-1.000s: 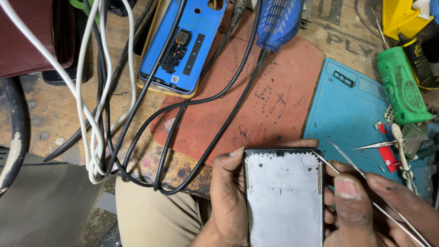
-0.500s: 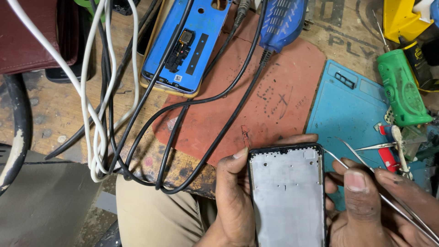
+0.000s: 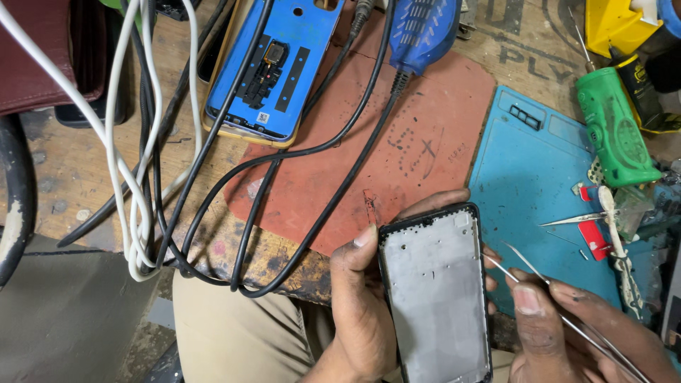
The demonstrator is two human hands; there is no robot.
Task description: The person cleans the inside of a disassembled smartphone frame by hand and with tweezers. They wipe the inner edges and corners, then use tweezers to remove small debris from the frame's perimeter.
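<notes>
Gripping a bare phone frame (image 3: 438, 298) at the lower centre of the frame, the left hand (image 3: 365, 305) wraps around its left edge, thumb pressed near the top corner and fingertips showing past the top right. The frame shows a grey metal inner face with a black rim, and it is held tilted slightly over the person's lap, just below the table edge. At the lower right, the right hand (image 3: 567, 333) is closed on thin metal tweezers (image 3: 546, 294), their tips reaching to the frame's right edge; whether they touch it cannot be told. Above the hands lies a red-brown work mat (image 3: 418, 135), and beside it to the right a blue mat (image 3: 532, 184). A blue phone back (image 3: 273, 67) sits at the upper centre, crossed by black cables (image 3: 284, 163). White cables (image 3: 128, 184) loop down the left side. A green tool (image 3: 617, 128) lies at the upper right.
</notes>
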